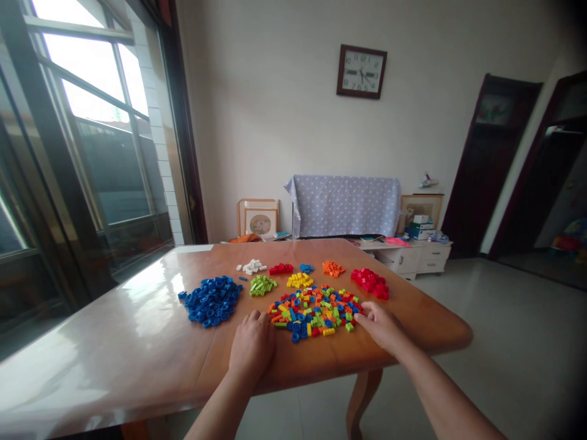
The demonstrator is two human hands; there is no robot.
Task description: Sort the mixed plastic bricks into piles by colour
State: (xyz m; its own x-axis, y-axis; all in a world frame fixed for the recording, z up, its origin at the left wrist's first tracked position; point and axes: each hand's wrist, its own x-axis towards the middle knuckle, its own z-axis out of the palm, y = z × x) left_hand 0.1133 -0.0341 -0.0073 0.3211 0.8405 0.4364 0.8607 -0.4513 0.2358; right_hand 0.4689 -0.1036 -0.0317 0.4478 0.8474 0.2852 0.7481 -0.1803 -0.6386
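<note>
A mixed pile of colourful toy building bricks (316,310) lies on the wooden table, with small blue wheel-like pieces among it. My left hand (252,342) rests at the pile's left edge, its fingers curled down; whatever is under them is hidden. At the right edge of the pile is my right hand (381,325), thumb and forefinger bent close together against the bricks. Any piece between them is too small to make out. Left of my left hand sits a large heap of blue round pieces (213,300).
Sorted heaps line the far side of the table (160,342): white bricks (254,266), light green bricks (263,285), yellow bricks (299,280), orange bricks (333,269) and red bricks (370,283). Smaller red (281,269) and blue (306,268) groups lie between. Behind stands a white cabinet (415,258).
</note>
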